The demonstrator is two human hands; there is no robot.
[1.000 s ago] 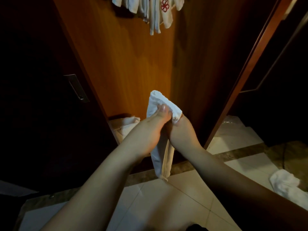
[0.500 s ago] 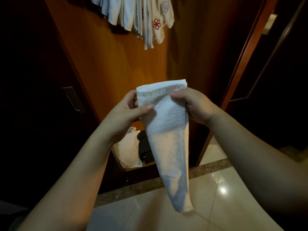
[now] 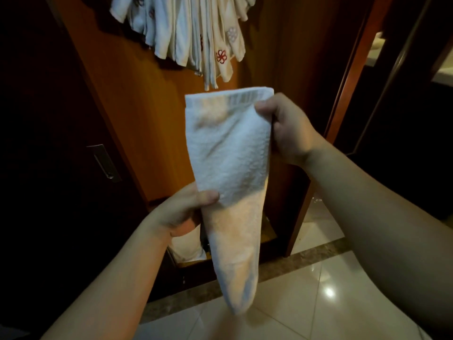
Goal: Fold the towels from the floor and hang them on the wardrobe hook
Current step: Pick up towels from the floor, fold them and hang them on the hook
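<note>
A white folded towel hangs lengthwise in front of me, its lower end dangling over the floor. My right hand pinches its top right corner. My left hand pinches the towel's left edge about halfway down, thumb on the front. Above, several white towels, some with red flower embroidery, hang bunched against the orange wooden wardrobe panel. The hook itself is hidden behind them.
A dark door with a metal handle stands at the left. A pale bundle lies on the low wardrobe shelf behind my left hand. Glossy white floor tiles with a brown stone strip spread below. A wooden door frame rises at the right.
My left hand has slid from the towel's top left corner down to its middle edge. The right hand keeps the top corner. The view has tilted up, showing more hanging towels.
</note>
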